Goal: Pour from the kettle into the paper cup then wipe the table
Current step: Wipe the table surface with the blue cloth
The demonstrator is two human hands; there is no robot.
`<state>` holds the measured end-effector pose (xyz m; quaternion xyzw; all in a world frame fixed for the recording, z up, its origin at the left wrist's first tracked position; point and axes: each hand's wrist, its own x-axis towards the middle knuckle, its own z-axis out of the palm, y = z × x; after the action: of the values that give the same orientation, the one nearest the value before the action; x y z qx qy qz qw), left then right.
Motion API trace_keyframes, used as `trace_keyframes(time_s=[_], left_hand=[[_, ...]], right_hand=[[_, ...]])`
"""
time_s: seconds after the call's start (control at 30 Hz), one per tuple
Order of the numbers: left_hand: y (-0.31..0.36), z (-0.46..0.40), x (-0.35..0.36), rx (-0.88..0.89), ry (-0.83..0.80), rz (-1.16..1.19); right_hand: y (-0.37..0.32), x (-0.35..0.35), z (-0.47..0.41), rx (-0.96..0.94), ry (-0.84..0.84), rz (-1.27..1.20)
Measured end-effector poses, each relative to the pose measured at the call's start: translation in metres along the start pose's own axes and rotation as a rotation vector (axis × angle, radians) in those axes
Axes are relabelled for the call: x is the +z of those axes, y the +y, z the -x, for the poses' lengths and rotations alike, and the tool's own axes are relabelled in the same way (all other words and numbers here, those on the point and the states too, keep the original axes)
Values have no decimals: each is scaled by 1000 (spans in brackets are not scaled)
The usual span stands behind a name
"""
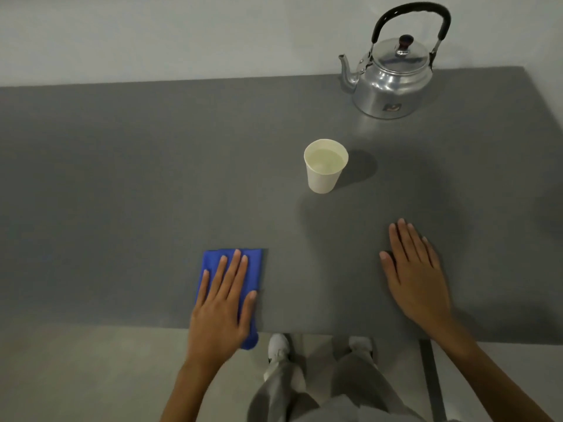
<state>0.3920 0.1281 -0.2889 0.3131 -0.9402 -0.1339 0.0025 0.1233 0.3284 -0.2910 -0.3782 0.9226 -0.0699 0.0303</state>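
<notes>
Two hands: flat on table (pixel 122 178)
Left hand (pixel 221 303): fingers spread, pressing blue cloth (pixel 254 269)
Right hand (pixel 416 275): fingers extended, empty
Paper cup (pixel 324 175): filled, upright
Kettle (pixel 393 80): far right, upright

Kettles: one metal kettle (pixel 393 77) is standing at the table's far right.
Paper cups: one paper cup (pixel 324 166) is sitting mid-table, holding liquid.
Cloths: one blue cloth (pixel 256 269) is lying at the near edge.
Hands: two, the left hand (pixel 224 303) and the right hand (pixel 416 275), are resting flat.
Tables: one grey table (pixel 122 178) is bearing everything.
Shoes: two pale shoes (pixel 277 345) are showing below.
</notes>
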Motion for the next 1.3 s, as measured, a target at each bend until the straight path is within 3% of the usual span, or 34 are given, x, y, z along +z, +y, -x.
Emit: trace_keyframes(time_s=[0.17, 0.37, 0.6, 0.77, 0.9, 1.03, 1.2, 1.3], left_hand=[[-71, -31, -31, -136, 47, 3], [-25, -122, -21, -257, 123, -15], [118, -81, 25, 167, 17, -1], [92, -3, 32, 293, -56, -49], [20, 22, 13, 208, -41, -74], [-27, -10, -13, 82, -49, -38], [5, -73, -10, -111, 87, -15], [50, -99, 1, -104, 94, -9]], right_hand=[[-12, 3, -4, -28, -16, 9], [-10, 2, -10, -11, -10, 3], [-2, 2, -8, 0, -6, -7], [0, 5, 3, -18, -17, -40], [-5, 2, 4, -9, -13, -42], [-7, -1, 2, -5, -19, -25], [-9, -1, -5, -10, -25, -16], [-9, -2, -8, -10, -14, -21]])
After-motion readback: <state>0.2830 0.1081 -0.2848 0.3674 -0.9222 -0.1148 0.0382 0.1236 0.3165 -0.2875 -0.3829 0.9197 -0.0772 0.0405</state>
